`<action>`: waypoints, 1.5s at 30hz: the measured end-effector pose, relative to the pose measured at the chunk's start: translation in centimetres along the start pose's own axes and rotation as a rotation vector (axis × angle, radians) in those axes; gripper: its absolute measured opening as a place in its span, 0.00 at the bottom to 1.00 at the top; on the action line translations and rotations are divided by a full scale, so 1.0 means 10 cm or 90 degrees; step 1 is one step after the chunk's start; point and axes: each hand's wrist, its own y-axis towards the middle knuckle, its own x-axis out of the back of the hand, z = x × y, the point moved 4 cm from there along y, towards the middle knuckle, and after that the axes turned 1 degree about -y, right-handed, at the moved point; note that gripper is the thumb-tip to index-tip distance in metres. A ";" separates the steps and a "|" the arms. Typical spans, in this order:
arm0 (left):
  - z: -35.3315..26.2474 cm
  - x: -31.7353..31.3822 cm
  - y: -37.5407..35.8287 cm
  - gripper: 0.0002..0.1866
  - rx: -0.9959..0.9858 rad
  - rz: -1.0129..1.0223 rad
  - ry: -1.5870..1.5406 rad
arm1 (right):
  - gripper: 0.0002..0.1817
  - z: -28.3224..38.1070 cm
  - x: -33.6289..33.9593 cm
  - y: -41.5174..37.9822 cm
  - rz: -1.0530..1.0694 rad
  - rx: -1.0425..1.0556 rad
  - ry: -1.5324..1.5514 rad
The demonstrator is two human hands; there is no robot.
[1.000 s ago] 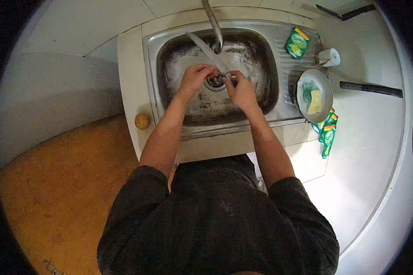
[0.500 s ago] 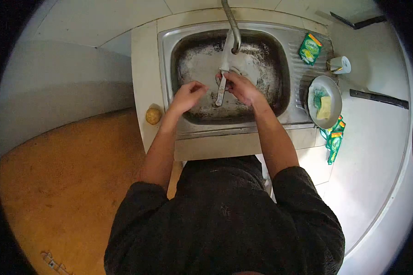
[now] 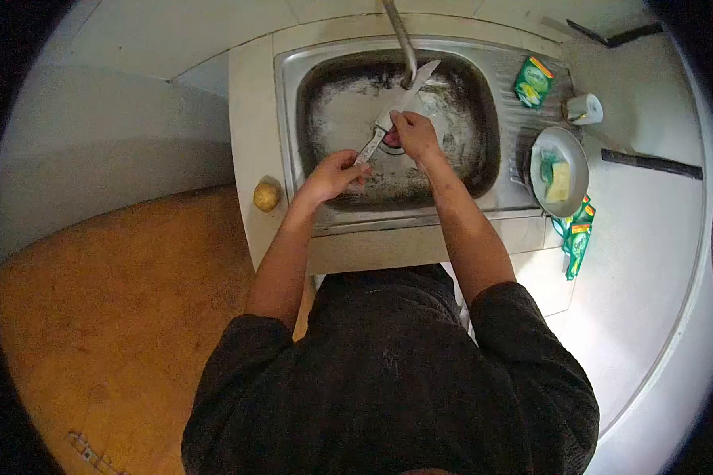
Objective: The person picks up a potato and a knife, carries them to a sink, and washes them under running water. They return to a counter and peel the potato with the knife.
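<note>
A large kitchen knife (image 3: 370, 148) with a pale, patterned handle is held slantwise over the sink (image 3: 333, 127), its blade pointing up and to the right beneath the tap (image 3: 401, 36). My left hand (image 3: 337, 176) is closed with its fingertips at the butt of the handle. Near the base of the blade, my right hand (image 3: 417, 136) grips the knife. Something small and reddish shows beneath the right fingers, partly covered by them. The sink's metal floor is stained dark around its edges.
A potato (image 3: 266, 195) sits on the counter left of the sink. On the drainboard at right are a green packet (image 3: 534, 82), a white mug (image 3: 585, 109) and a pan (image 3: 578, 162) holding a yellow sponge (image 3: 558, 184). More green packets (image 3: 578, 247) hang below.
The knife has turned from nearly upright to slanting right. My left hand, formerly apart from it, has moved right to the handle's end; my right hand has shifted up toward the blade.
</note>
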 end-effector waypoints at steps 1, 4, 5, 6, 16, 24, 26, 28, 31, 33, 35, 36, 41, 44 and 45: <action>0.02 -0.02 0.06 0.13 -0.001 0.010 0.003 | 0.17 0.00 0.04 -0.02 -0.005 0.013 0.000; -0.05 -0.13 0.24 0.23 -0.003 0.025 -0.045 | 0.17 -0.04 0.25 -0.14 -0.001 0.013 0.088; -0.06 -0.18 0.30 0.23 -0.005 0.040 -0.040 | 0.17 -0.06 0.42 -0.22 -0.016 0.014 0.093; -0.05 -0.22 0.36 0.23 0.014 0.035 -0.050 | 0.17 0.00 0.77 -0.38 -0.156 0.135 -0.151; -0.36 -0.74 0.50 0.14 0.013 0.100 -0.167 | 0.33 -0.40 3.05 -1.31 -0.604 -0.190 -0.768; -0.34 -0.86 0.49 0.18 0.039 0.155 -0.078 | 0.26 -0.45 3.29 -1.09 -0.568 -0.140 -0.664; -0.42 -0.90 0.41 0.18 0.055 0.148 -0.089 | 0.25 -0.24 3.20 -1.29 -0.623 -0.086 -0.616; -0.49 -0.94 0.32 0.18 0.085 0.143 -0.090 | 0.24 -0.10 3.02 -1.42 -0.664 -0.026 -0.566; -0.57 -1.02 0.23 0.18 0.039 0.112 -0.115 | 0.20 0.02 2.54 -1.49 -0.542 0.134 -0.126; -0.65 -1.08 0.19 0.18 0.033 0.105 -0.143 | 0.19 0.11 2.03 -1.44 -0.523 0.126 0.021; -0.68 -1.14 0.18 0.19 0.026 0.097 -0.172 | 0.24 0.18 1.58 -1.34 -0.450 0.138 0.158; -0.67 -1.15 0.18 0.19 0.032 0.063 -0.168 | 0.29 0.26 1.36 -1.29 -0.381 0.164 0.256; -0.68 -1.06 0.12 0.21 0.053 -0.004 -0.204 | 0.19 0.27 0.74 -1.06 -0.179 0.059 0.581; -0.65 -1.02 0.07 0.20 0.034 -0.032 -0.075 | 0.18 -0.03 0.63 -0.85 -0.191 0.062 0.483; -0.63 -1.03 0.08 0.20 0.050 -0.027 -0.060 | 0.19 -0.09 0.63 -0.74 -0.218 0.093 0.338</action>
